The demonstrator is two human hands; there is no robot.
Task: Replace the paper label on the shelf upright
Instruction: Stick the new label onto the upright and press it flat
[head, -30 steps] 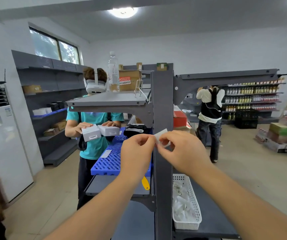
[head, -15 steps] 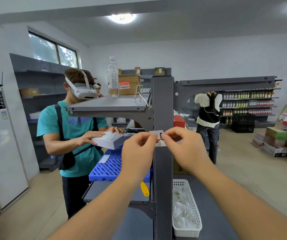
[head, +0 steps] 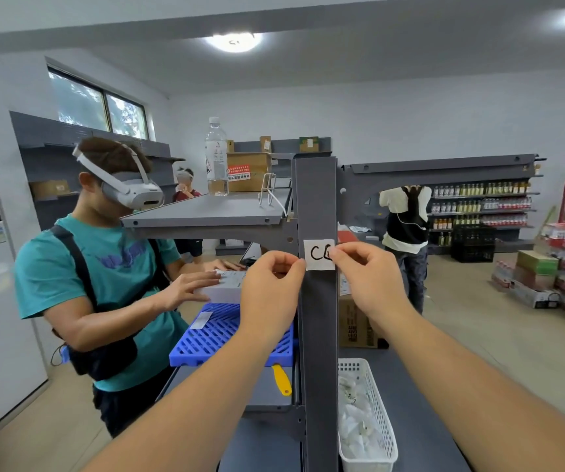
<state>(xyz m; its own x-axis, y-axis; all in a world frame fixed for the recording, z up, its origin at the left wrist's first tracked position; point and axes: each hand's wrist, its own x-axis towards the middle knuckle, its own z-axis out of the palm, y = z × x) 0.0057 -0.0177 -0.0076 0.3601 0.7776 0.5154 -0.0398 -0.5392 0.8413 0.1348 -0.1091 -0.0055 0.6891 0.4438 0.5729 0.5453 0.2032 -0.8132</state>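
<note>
A small white paper label with black handwritten letters lies flat against the front of the grey shelf upright, just below the top shelf. My left hand pinches the label's left edge. My right hand pinches its right edge, and the thumb covers part of the writing. Both forearms reach up from the bottom of the view, one on each side of the upright.
A person in a teal shirt and headset handles a white box over a blue crate at the left. A white basket of paper scraps sits right of the upright. A water bottle stands on the top shelf. Another person stands at far shelves.
The label has gone from being held loosely in front of the upright to lying flat against it, writing visible. The view has tilted up, and the teal-shirted person has stepped closer.
</note>
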